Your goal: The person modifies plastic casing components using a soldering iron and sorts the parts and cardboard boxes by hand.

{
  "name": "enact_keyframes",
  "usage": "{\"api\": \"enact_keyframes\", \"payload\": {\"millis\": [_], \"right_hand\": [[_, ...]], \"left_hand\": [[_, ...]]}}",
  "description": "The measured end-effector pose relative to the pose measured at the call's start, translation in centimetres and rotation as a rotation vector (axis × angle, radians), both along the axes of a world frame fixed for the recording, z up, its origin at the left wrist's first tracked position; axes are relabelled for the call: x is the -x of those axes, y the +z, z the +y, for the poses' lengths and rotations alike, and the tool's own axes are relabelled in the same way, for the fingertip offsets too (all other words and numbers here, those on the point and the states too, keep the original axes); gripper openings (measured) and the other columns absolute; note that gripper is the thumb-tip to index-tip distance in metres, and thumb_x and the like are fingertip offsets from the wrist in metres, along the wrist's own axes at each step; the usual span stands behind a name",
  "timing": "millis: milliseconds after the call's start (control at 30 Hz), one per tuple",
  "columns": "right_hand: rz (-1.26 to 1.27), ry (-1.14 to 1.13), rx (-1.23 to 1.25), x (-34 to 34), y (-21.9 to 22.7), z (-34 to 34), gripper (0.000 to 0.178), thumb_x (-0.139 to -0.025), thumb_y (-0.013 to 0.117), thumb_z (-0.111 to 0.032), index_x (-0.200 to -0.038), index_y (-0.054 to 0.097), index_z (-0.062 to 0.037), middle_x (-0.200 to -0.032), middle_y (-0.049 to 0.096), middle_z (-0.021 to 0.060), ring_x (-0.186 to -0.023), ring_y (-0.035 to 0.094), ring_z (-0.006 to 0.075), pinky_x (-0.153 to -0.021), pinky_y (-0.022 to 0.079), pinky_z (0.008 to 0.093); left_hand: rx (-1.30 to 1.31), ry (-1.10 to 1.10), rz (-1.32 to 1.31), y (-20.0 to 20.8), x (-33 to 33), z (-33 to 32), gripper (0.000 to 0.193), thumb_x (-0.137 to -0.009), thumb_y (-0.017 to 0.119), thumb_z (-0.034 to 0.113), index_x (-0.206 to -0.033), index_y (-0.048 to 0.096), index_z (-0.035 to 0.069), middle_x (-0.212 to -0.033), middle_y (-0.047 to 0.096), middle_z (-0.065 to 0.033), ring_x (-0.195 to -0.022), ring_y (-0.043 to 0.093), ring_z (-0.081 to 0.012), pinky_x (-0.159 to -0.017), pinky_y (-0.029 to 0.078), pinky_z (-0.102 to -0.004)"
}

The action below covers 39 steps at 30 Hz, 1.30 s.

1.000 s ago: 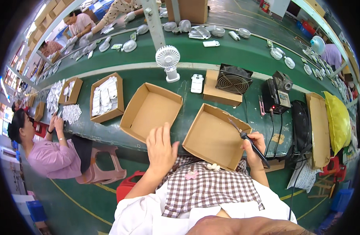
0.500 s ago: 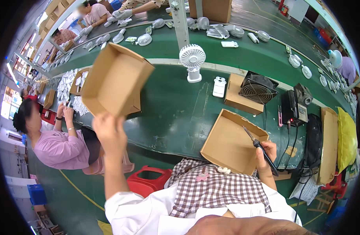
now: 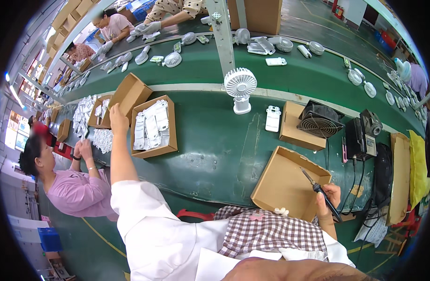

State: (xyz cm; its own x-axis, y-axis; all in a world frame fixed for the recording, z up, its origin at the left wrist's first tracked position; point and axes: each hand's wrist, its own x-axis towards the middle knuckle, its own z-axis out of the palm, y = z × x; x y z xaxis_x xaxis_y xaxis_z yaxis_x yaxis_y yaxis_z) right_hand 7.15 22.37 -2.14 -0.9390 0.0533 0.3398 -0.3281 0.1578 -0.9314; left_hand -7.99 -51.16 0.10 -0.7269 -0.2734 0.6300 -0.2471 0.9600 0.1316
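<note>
Nearest, I log my right hand [image 3: 322,209] closed round a soldering iron [image 3: 317,188] by its black handle, apparently keeping fingers off the metal end; long axis diagonal, tip forward-left, above an open cardboard box [image 3: 283,180]. Farther, leftward: my left hand [image 3: 118,119], pinching a tilted cardboard tray [image 3: 130,95] at its near edge, seemingly for one-handed support, beside a box of white casings [image 3: 161,150].

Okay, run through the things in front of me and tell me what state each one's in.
Left-hand cardboard box: tilted, held by left hand
Soldering iron: held in right hand, heat cannot be told
Box near right hand: open, empty
Box of white parts: open, well filled
White fan: upright, blades showing no blur
White casing: lying on table
Black fan: resting on cardboard box
</note>
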Motion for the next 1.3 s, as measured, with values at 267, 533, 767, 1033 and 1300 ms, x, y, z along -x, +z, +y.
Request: {"api": "enact_keyframes", "payload": {"millis": [267, 533, 767, 1033, 1300], "right_hand": [[-0.067, 0.018, 0.029, 0.8, 0.7, -0.5, 0.030, -0.081, 0.066, -0.015, -0.099, 0.045, -0.0020, -0.076, 0.045, 0.0040, -0.064, 0.041, 0.0099, -0.059, 0.034, 0.0221], [-0.059, 0.049, 0.111, 2.3, 0.2, 0.3, 0.037, -0.080, 0.069, -0.018, -0.102, 0.046, -0.0005, -0.080, 0.051, 0.0048, -0.065, 0.046, 0.0086, -0.058, 0.037, 0.0204], [-0.102, 0.076, 0.163, 3.5, 0.3, 1.4, 0.038, -0.077, 0.072, -0.022, -0.097, 0.049, -0.0003, -0.079, 0.051, 0.0035, -0.060, 0.046, 0.0073, -0.053, 0.037, 0.0198], [-0.076, 0.111, 0.201, 4.1, 0.3, 1.2, 0.033, -0.077, 0.070, -0.019, -0.094, 0.050, 0.0006, -0.077, 0.050, 0.0045, -0.060, 0.045, 0.0076, -0.054, 0.035, 0.0198], [-0.050, 0.108, 0.245, 4.3, -0.1, 1.2, 0.029, -0.077, 0.068, -0.015, -0.094, 0.049, 0.0007, -0.076, 0.050, 0.0040, -0.059, 0.045, 0.0070, -0.053, 0.035, 0.0197]], "left_hand": [[-1.019, 0.043, -0.213, -4.5, -4.0, 2.5, 0.055, -0.095, 0.041, 0.046, -0.108, 0.059, -0.004, -0.105, 0.061, -0.0177, -0.093, 0.056, -0.0191, -0.082, 0.043, -0.0318], [-0.847, -0.120, -0.255, -2.7, -7.0, 13.4, 0.056, -0.098, 0.034, 0.044, -0.113, 0.056, -0.005, -0.107, 0.062, -0.0157, -0.100, 0.054, -0.0218, -0.089, 0.040, -0.0321], [-1.145, -0.135, -0.145, -3.9, -9.7, 23.7, 0.041, -0.098, 0.039, 0.018, -0.134, 0.037, -0.001, -0.126, 0.050, -0.0134, -0.111, 0.048, -0.0195, -0.096, 0.037, -0.0310], [-0.891, -0.109, 0.097, -4.9, -14.7, 31.7, 0.073, -0.070, 0.040, -0.008, -0.141, 0.025, 0.000, -0.141, 0.032, -0.0221, -0.128, 0.034, -0.0359, -0.106, 0.027, -0.0373], [-1.096, -0.045, -0.169, -0.6, -20.2, 40.8, 0.075, -0.080, 0.058, 0.008, -0.142, 0.016, 0.001, -0.140, 0.023, -0.0228, -0.123, 0.030, -0.0331, -0.090, 0.038, -0.0360]]}}
